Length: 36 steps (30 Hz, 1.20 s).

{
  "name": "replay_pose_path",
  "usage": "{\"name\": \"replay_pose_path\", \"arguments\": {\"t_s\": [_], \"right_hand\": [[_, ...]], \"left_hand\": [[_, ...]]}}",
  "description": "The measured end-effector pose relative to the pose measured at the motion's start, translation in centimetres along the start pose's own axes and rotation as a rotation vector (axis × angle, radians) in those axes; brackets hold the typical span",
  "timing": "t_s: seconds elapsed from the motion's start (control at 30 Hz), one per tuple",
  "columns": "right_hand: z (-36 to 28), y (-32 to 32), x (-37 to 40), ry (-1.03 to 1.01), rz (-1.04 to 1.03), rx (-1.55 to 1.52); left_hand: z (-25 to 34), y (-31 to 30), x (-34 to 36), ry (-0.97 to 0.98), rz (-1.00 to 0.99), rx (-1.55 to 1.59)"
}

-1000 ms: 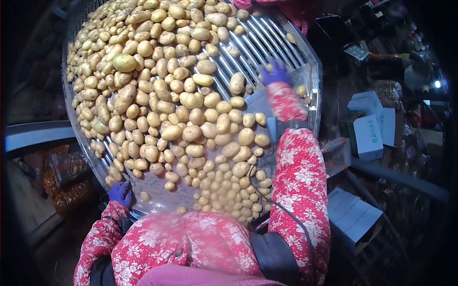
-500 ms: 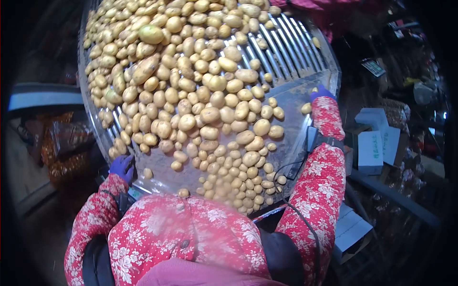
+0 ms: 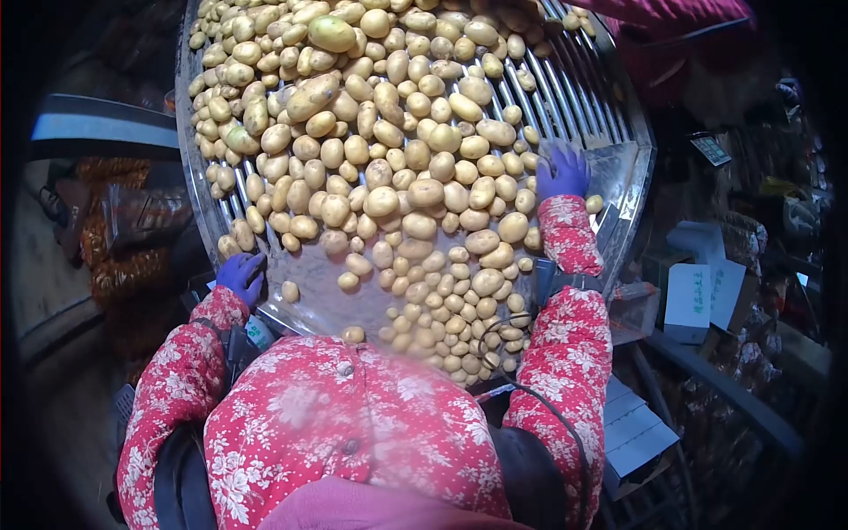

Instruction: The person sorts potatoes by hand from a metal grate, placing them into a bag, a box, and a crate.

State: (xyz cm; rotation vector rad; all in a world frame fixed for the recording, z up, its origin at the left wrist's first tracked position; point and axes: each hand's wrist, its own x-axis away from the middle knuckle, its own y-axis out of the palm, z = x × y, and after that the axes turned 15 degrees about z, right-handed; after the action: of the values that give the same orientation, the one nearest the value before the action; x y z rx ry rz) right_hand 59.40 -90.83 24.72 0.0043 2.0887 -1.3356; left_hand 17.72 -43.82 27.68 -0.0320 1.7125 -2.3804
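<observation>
Perhaps the spread right hand [image 3: 563, 171] touches potatoes [image 3: 426, 193].

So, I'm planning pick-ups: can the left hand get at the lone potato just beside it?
Probably yes: the left hand is at the sorting table's edge, close to the lone potato, and no other potato seems to lie between them.

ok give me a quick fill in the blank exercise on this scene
1. The pale yellow vegetables spread over the metal bars are ____.
2. The left hand and right hand wear gloves coloured ____.
3. The red sleeves carry a printed pattern of white ____.
4. The hand nearer the white box with green writing is the person's ____ one.

Missing words: potatoes; purple; flowers; right.
</observation>
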Motion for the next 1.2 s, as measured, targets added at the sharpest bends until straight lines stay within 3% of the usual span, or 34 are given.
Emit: {"name": "replay_pose_path", "arguments": {"t_s": [0.17,0.2,0.3,0.4,0.67,0.73,0.77,0.83,0.9,0.97,1.07,1.2], "right_hand": [[-1.2,1.6,-1.5,0.005,-0.144,-0.027],[-1.5,1.6,-2.6,0.163,-0.249,-0.052],[-1.2,2.4,-6.5,0.309,-0.628,-0.069],[-1.9,5.1,-8.9,0.224,-0.754,0.177],[-2.0,5.8,-6.9,0.153,-0.670,0.141],[-4.3,2.8,-6.9,0.272,-0.573,0.254],[-5.6,1.8,-6.8,0.267,-0.430,0.329],[-6.9,0.9,-6.0,0.207,-0.315,0.053],[-9.3,1.9,-5.1,-0.174,-0.185,0.011],[-12.3,2.7,-6.1,-0.257,-0.413,0.185],[-12.1,7.0,-8.5,-0.065,-0.760,0.180],[-11.0,7.8,-8.9,-0.069,-0.779,0.205]], "left_hand": [[-0.4,0.1,0.3,-0.036,-0.021,0.029],[-0.8,0.3,0.4,-0.032,-0.021,0.047],[-1.1,0.5,0.6,0.004,0.015,0.062],[-1.3,0.7,0.9,0.035,0.052,0.050],[-2.3,1.1,1.4,0.040,0.048,0.063],[-2.2,0.9,1.0,0.051,0.053,0.073],[-2.2,0.8,0.9,0.061,0.055,0.089],[-2.6,0.9,1.0,0.068,0.056,0.119],[-2.9,1.6,1.8,0.076,0.062,0.070],[-3.0,1.3,1.4,0.059,0.033,0.077],[-2.7,0.8,0.8,0.040,-0.008,0.090],[-2.6,0.8,0.9,0.075,0.060,0.105]]}}
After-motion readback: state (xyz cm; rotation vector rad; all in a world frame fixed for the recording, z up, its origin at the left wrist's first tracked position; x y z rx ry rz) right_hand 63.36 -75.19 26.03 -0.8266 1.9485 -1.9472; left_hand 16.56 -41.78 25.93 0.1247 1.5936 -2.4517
